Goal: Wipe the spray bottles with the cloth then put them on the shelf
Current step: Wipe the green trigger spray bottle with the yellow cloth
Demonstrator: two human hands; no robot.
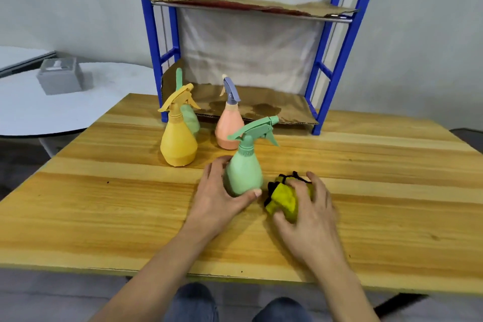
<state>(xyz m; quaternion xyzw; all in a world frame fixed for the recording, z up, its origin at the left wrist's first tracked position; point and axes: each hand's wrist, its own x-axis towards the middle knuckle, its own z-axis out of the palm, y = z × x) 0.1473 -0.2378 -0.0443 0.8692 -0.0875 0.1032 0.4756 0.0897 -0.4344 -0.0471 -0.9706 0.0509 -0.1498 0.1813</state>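
Green spray bottle (pixel 244 172) stands upright near the middle of the wooden table (pixel 104 212), the left hand (pixel 219 196) wrapped around its lower body. Just beside it, the right hand (pixel 311 214) presses down on a bunched yellow cloth (pixel 283 200), fingers curled over it. Behind stand a yellow spray bottle (pixel 177 141) and a pink spray bottle (pixel 228 125), with another green one partly hidden. Farther back is the blue shelf (pixel 337 60), lined with cardboard.

Both forearms are bare, with no sleeves reaching toward the fingers. The left hand (pixel 218 197) and right hand (pixel 311 213) carry no gloves, rings or watch. Well behind the fingers, the knees show blue denim jeans (pixel 193 303).
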